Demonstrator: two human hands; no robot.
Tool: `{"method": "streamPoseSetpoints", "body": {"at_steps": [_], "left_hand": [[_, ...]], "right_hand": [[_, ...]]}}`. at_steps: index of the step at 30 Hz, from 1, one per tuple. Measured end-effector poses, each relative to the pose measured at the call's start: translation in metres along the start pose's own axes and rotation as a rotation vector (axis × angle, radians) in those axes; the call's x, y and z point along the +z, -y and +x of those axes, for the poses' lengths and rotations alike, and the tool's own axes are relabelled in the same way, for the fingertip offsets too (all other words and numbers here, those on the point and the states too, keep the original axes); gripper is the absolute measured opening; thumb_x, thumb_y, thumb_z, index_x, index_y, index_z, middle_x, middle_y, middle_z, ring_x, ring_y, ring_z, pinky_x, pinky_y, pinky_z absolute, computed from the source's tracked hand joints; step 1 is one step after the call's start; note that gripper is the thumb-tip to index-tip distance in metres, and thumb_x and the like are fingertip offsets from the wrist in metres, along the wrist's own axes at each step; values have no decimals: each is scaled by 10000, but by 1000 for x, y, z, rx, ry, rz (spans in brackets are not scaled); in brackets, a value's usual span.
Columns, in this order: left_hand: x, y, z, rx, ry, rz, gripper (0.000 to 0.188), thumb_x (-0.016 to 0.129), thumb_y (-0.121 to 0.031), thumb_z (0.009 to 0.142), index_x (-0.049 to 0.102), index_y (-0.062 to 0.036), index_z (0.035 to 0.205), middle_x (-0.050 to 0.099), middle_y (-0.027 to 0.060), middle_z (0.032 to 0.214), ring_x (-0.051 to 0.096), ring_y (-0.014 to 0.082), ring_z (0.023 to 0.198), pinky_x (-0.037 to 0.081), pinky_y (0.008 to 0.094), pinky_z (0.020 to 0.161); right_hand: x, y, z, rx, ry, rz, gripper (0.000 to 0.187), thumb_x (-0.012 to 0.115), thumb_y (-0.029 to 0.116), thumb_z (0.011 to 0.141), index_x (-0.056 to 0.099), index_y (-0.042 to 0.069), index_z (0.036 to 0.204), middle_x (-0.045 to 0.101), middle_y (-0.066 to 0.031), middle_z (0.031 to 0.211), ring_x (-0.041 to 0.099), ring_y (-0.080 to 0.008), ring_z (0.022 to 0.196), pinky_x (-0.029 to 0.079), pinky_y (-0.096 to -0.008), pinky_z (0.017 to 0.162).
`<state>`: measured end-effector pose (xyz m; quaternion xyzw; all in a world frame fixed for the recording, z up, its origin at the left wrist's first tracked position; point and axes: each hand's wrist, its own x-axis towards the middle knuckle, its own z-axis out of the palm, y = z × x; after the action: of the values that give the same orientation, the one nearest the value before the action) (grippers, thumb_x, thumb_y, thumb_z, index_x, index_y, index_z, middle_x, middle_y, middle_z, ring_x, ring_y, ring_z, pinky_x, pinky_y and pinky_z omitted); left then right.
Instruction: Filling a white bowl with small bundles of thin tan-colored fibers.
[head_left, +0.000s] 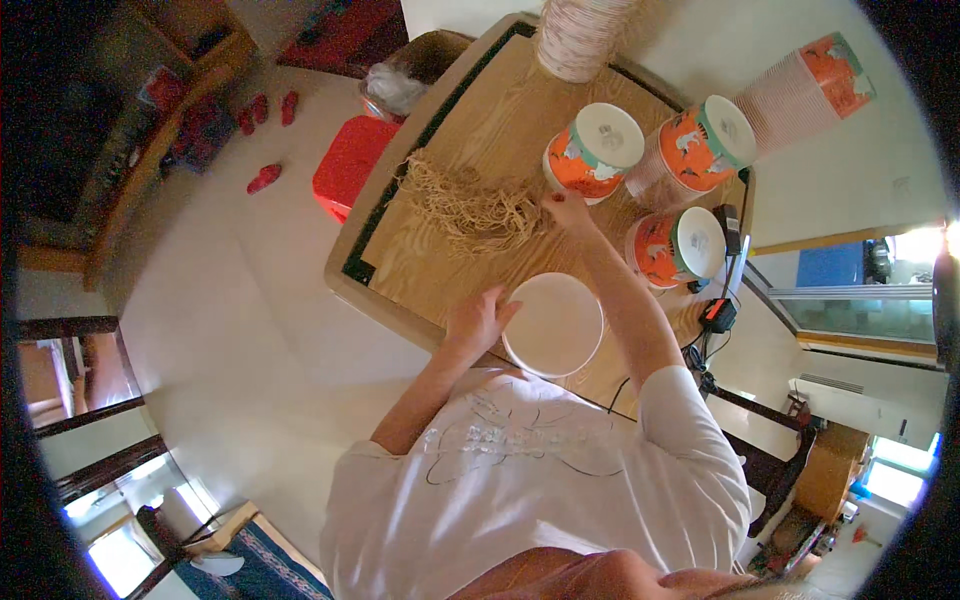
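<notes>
A round white-lined paper tub (553, 326) stands at the near edge of the table, its open mouth facing up. My left hand (478, 320) grips it at its left rim. Beyond it, my right hand (567, 212) reaches over the table with its fingertips drawn together. They are at the right end of a tangled heap of straw-coloured dry strands (470, 205); whatever they pinch is too small to make out. Just past that hand is an orange and green printed paper tub (580, 165) with a white top. Another such tub (655, 250) lies to the right of my forearm.
Tall stacks of nested paper tubs (585, 40) stand at the back, with more stacks (690, 150) at the right. Black adapters and cables (718, 315) lie along the right edge. A red stool (355, 165) and a bin with a clear bag (395, 90) stand left of the wooden table (400, 265).
</notes>
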<state>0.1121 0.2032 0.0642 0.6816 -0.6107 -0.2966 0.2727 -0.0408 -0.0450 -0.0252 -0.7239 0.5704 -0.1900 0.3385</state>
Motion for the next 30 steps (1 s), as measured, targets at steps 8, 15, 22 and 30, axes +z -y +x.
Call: {"method": "streamPoseSetpoints", "body": {"at_steps": [8, 15, 22, 30], "left_hand": [[-38, 27, -5, -1, -206, -281, 257, 614, -219, 768, 589, -83, 984, 595, 66, 674, 570, 188, 570, 468, 296, 549], [-75, 8, 2, 168, -256, -122, 230, 621, -172, 761, 598, -58, 959, 605, 75, 683, 577, 167, 580, 462, 282, 539], [-59, 24, -26, 4, -121, -170, 248, 622, -189, 759, 597, -36, 952, 627, 100, 726, 589, 195, 607, 469, 300, 566], [-60, 33, -39, -128, -205, -345, 229, 603, -181, 779, 594, -44, 962, 619, 73, 744, 586, 155, 649, 466, 268, 601]], "right_hand": [[-92, 134, -61, -262, 70, 237, 97, 582, 102, 782, 589, 55, 866, 549, -7, 684, 516, -109, 638, 409, -237, 556], [-70, 44, -84, -148, 416, 875, 328, 579, 22, 749, 528, 91, 1066, 553, 3, 1038, 523, -108, 871, 427, -250, 744], [-25, 16, -64, 28, 393, 859, 357, 570, 100, 791, 483, 38, 1132, 533, -17, 1099, 510, -101, 866, 411, -259, 782], [-46, 58, -28, -10, 366, 652, 377, 573, 157, 811, 496, 12, 1150, 559, -58, 1076, 530, -139, 964, 403, -243, 843]]}}
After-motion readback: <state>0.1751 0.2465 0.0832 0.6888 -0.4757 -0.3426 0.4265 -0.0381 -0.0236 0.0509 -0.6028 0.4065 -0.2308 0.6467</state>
